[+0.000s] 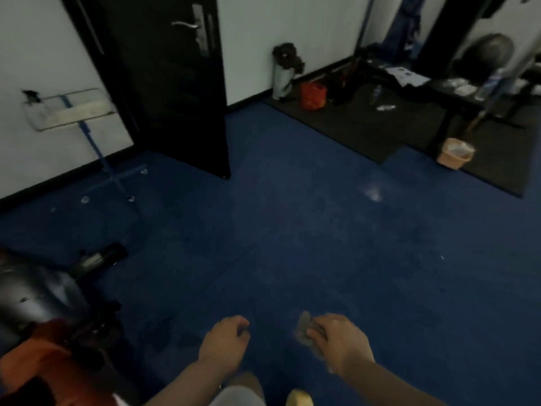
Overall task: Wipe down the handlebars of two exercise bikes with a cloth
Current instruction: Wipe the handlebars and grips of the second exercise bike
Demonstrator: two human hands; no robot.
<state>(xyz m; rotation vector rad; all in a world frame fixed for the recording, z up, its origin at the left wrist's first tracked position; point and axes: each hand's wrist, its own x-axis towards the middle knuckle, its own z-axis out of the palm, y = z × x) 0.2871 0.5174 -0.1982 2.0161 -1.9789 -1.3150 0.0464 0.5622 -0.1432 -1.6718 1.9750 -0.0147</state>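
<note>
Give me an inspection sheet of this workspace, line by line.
Surface: blue floor, dark mat far right.
Job's things: grey cloth; exercise bike lower left, handlebars not visible.
Clutter: flat mop against wall, bin, orange bag, bottles on mat.
Hands: right hand grips the cloth; left hand loosely curled, holding nothing.
Cables: nothing seen.
Surroundings: black door ajar, white walls, table far right.

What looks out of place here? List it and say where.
A clear plastic bottle lies on its side on the black floor mat at upper right, near an orange bag. A flat mop leans head-up against the wall at left. The right hand grips the grey cloth.
</note>
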